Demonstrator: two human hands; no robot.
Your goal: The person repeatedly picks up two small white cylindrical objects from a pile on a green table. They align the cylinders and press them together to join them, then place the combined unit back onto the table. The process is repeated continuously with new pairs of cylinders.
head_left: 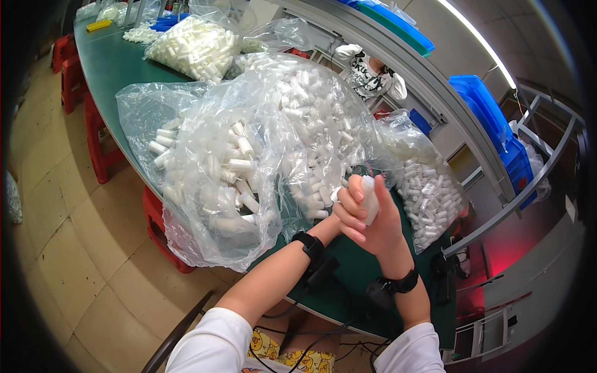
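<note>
My right hand [382,224] is raised over the table's near side, palm turned toward me. Its thumb and curled fingers close round a small white plastic piece [370,200], whose exact shape is partly covered. Behind it, my left forearm [280,273] reaches across, and my left hand is mostly hidden by the right, so its fingers cannot be made out. Another small white piece [336,194] shows beside the right fingers. Just beyond lies a large clear plastic bag [211,118] with many white cylindrical pieces [245,147] in it.
Another bag of white pieces [432,199] stands to the right, and a cream-coloured bagful [196,46] lies at the far left. Red stools [99,140] line the green table's [102,59] left edge. Blue bins [491,130] sit at right. A person [367,74] is across the table.
</note>
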